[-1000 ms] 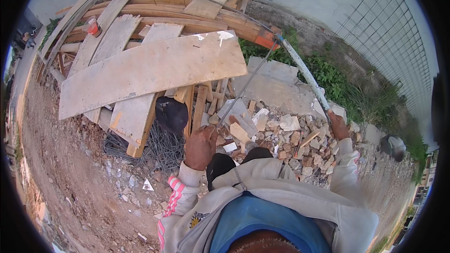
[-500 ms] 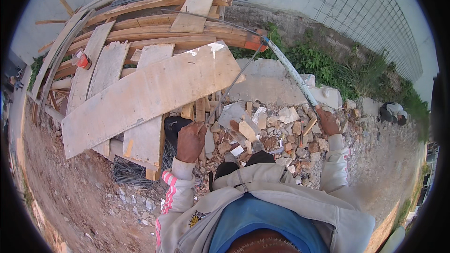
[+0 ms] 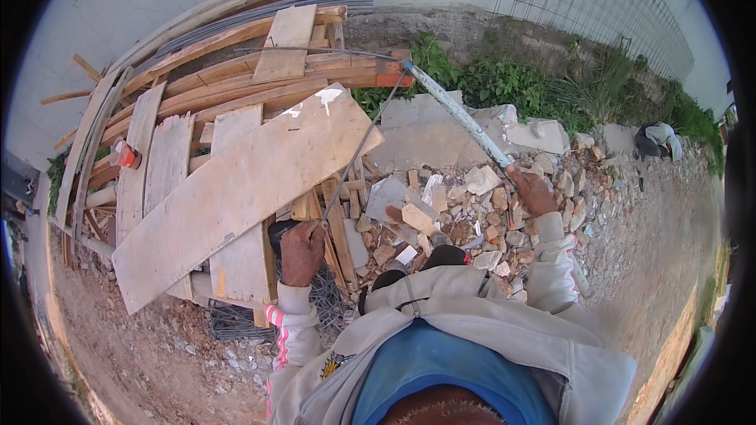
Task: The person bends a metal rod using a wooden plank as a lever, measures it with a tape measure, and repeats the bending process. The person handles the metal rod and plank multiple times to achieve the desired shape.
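My left hand [image 3: 302, 253], low centre, grips a thin dark metal rod [image 3: 354, 155]. The rod runs up to the head of a pale, worn pipe [image 3: 461, 116] and bends off leftward over the timber. My right hand [image 3: 535, 194] is closed round the pipe's lower end. The pipe's upper end lies at an orange painted piece [image 3: 392, 77] on a beam. A long pale board [image 3: 236, 193] rests tilted across the wood pile, just above my left hand, with a dark object [image 3: 279, 234] partly hidden beneath it.
Stacked timber [image 3: 205, 71], grey bars [image 3: 268, 20] and a red cup-like container [image 3: 127, 153] are at left. Rubble [image 3: 480, 216], slabs and weeds [image 3: 512, 83] line the pale wall, where wire mesh [image 3: 598, 8] leans. Another crouched person [image 3: 661, 142] is at far right.
The view has turned, shifting the pile leftward and tilting it. Both hands keep their grips on rod and pipe, with my left hand lower and further left in the picture.
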`<control>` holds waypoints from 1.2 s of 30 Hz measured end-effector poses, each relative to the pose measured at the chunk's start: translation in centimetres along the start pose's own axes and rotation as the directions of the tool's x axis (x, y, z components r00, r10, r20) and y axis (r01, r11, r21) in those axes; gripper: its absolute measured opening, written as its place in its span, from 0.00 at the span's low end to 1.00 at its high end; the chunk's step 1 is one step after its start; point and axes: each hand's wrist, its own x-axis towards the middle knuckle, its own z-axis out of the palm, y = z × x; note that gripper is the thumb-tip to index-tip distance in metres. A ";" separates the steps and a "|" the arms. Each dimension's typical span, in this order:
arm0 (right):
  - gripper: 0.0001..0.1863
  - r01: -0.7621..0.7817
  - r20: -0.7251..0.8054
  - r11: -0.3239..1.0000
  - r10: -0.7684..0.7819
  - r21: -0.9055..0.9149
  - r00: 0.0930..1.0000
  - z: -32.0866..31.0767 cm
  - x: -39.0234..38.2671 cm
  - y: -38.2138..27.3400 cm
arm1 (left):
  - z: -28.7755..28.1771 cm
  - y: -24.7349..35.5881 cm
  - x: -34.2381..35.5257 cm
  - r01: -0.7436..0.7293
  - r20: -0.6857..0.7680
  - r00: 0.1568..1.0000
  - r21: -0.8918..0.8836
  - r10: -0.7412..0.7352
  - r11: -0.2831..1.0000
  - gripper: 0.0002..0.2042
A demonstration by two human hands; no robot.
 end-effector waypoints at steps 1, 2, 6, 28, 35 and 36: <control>0.43 0.015 -0.014 1.000 -0.015 -0.009 1.000 0.2 0.3 0.8 | 0.0 -0.1 0.2 -0.009 0.007 1.000 0.010 0.009 1.000 0.07; 0.43 0.029 -0.020 0.999 -0.029 -0.019 0.999 0.4 0.5 1.2 | -0.1 -0.1 0.2 -0.011 0.017 1.000 0.023 0.011 1.000 0.07; 0.44 -0.003 0.021 0.999 0.004 -0.046 1.000 -0.6 1.3 1.7 | 0.5 1.3 -0.2 0.085 0.064 0.994 -0.019 -0.083 0.996 0.07; 0.21 -0.094 0.239 0.875 -0.026 0.476 0.971 1.7 10.9 13.3 | 5.2 8.5 -1.4 0.373 -0.111 0.927 0.215 -0.357 0.902 0.11; 0.13 -0.344 0.469 0.808 0.097 0.478 0.878 3.5 12.4 18.3 | 7.2 9.9 0.2 0.375 -0.184 0.926 0.361 -0.329 0.854 0.11; 0.13 -0.359 0.486 0.803 0.100 0.476 0.868 3.7 12.6 19.2 | 7.4 10.1 1.0 0.392 -0.186 0.919 0.360 -0.347 0.846 0.11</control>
